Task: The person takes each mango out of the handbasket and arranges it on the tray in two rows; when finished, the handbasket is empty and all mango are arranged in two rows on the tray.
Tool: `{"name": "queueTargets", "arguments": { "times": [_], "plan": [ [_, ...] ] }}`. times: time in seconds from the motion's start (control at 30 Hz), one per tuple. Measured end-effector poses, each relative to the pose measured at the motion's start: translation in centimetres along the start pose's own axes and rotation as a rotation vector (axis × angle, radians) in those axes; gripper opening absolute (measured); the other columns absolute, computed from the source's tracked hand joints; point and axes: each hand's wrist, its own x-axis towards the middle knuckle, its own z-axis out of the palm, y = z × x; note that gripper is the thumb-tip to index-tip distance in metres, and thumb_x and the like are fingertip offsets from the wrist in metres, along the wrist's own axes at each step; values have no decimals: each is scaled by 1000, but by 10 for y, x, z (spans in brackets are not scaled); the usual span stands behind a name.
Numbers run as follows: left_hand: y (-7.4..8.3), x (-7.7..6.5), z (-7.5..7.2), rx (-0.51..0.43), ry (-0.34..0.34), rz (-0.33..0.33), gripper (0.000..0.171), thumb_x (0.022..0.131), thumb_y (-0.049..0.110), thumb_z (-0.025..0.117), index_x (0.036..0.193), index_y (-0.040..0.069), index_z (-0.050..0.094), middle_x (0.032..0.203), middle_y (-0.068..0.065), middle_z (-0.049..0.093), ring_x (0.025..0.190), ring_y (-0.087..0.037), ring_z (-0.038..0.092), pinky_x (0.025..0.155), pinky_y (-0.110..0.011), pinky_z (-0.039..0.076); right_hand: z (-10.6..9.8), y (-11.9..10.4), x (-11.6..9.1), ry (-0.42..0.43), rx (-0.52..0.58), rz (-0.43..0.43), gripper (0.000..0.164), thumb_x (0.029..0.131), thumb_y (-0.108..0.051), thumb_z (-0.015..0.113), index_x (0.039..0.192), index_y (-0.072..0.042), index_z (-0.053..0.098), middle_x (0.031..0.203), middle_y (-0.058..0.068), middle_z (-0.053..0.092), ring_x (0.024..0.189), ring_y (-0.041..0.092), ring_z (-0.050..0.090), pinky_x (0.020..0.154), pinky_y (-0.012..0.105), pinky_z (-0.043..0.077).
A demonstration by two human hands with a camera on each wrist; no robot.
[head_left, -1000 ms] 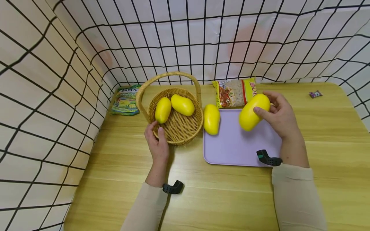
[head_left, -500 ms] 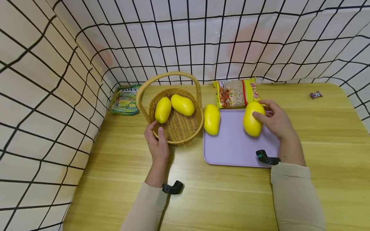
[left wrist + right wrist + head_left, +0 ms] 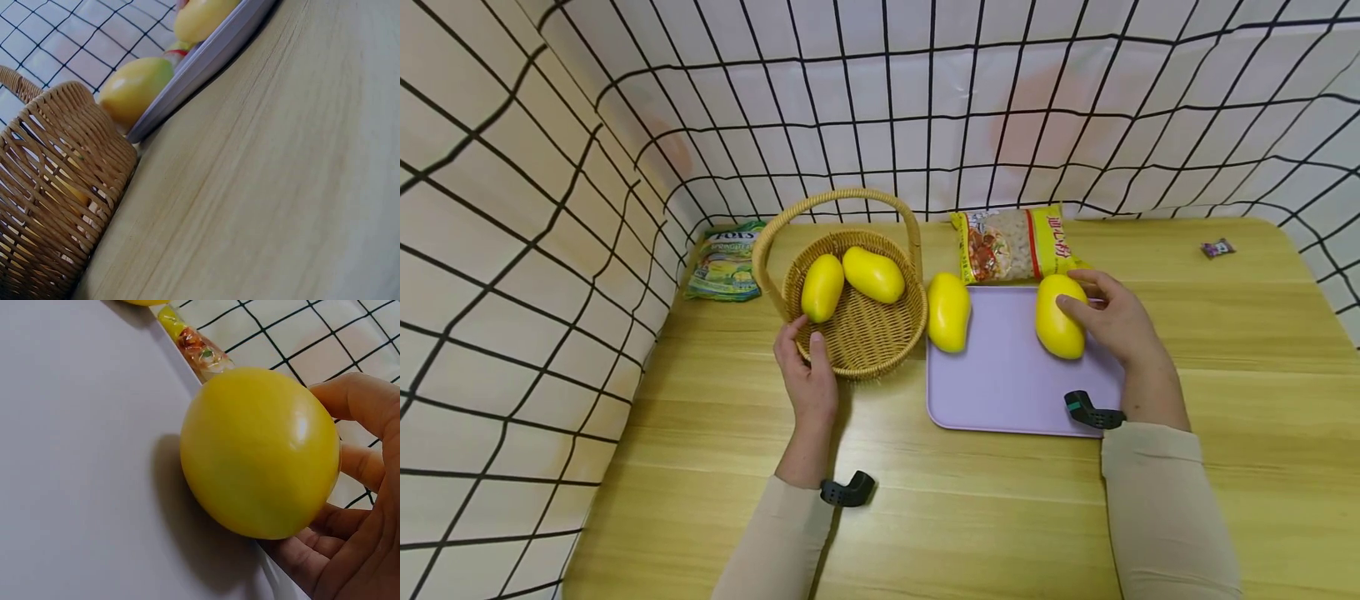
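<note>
In the head view, my left hand (image 3: 808, 379) holds the near left rim of a round wicker basket (image 3: 880, 346), thumb and fingers at its edge. Two yellow mangoes, one at the left (image 3: 822, 287) and one at the back (image 3: 874, 275), lie inside. My right hand (image 3: 1120, 321) grips another mango (image 3: 1060, 317) between thumb and fingers, over the right part of a lilac tray (image 3: 1000, 387). The right wrist view shows that mango (image 3: 259, 453) close up, its shadow on the tray beside it. One more mango (image 3: 949, 312) lies at the tray's left edge, next to the basket.
Behind the tray lies a yellow and clear food packet (image 3: 1003, 243). A green packet (image 3: 726, 262) is left of the basket, and a small purple wrapped candy (image 3: 1217, 247) sits at the far right. Grid-patterned cloth (image 3: 887, 100) walls the table's back and sides.
My right hand has lowered its mango toward the tray, moving slightly right and nearer to me, and the mango has turned more upright in view. The left hand and basket stay put.
</note>
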Motion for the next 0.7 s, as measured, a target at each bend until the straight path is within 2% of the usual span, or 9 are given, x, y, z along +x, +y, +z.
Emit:
{"name": "queueTargets", "arguments": {
  "times": [0.3, 0.7],
  "plan": [
    [-2, 0, -1, 3, -3, -1, 32, 105, 19, 52, 135, 9, 55, 147, -14, 42, 145, -26, 35, 124, -46, 22, 1, 2, 2, -4, 4, 7, 80, 95, -62, 58, 160, -21, 35, 158, 22, 40, 136, 44, 38, 110, 61, 37],
    [-1, 0, -1, 1, -17, -4, 33, 105, 19, 52, 136, 8, 54, 149, -14, 40, 146, -27, 34, 124, -48, 22, 1, 3, 0, -18, -12, 19, 79, 96, -66, 52, 160, -22, 34, 154, 27, 40, 133, 46, 37, 109, 64, 34]
  ]
}}
